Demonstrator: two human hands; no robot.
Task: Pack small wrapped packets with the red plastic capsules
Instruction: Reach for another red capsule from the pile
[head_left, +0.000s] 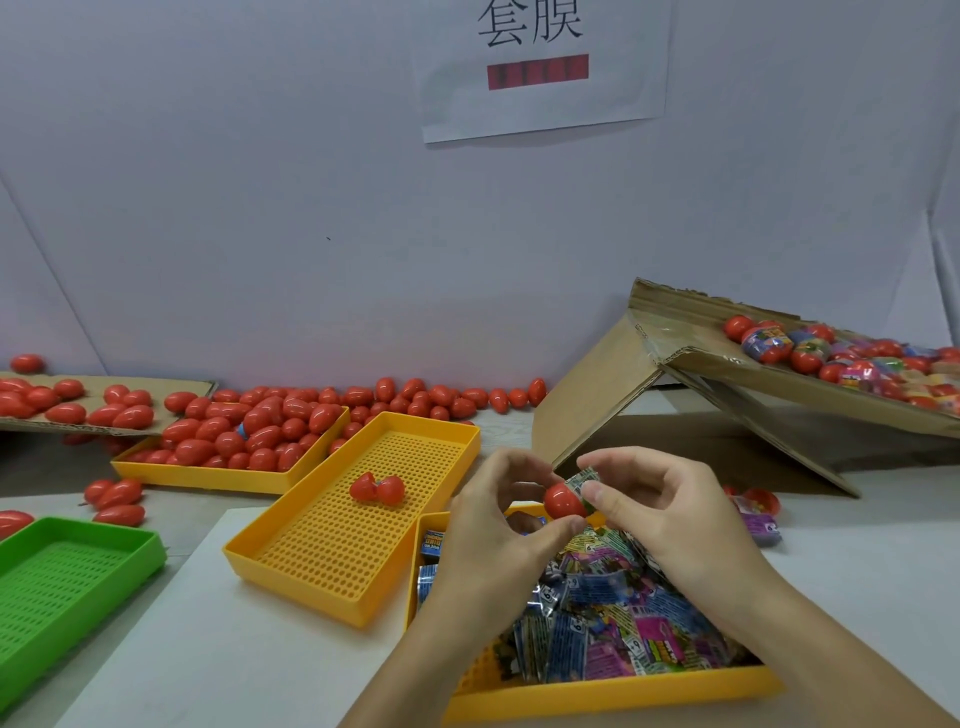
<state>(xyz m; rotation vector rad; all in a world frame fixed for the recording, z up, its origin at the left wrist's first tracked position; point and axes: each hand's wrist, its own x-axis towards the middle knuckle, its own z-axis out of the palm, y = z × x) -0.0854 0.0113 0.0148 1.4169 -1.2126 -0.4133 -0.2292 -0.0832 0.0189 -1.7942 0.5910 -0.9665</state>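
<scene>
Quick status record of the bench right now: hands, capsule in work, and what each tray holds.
left hand: grips red capsule half
right hand: pinches wrapped packet at the capsule's mouth
near yellow tray: heaped wrapped packets
middle yellow tray: one opened capsule
far yellow tray: closed red capsules
green tray: nothing visible inside
cardboard ramp: film-wrapped capsules

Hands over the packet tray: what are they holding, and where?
The left hand grips a red plastic capsule around its body; the right hand pinches a small wrapped packet at the capsule's open end.
</scene>
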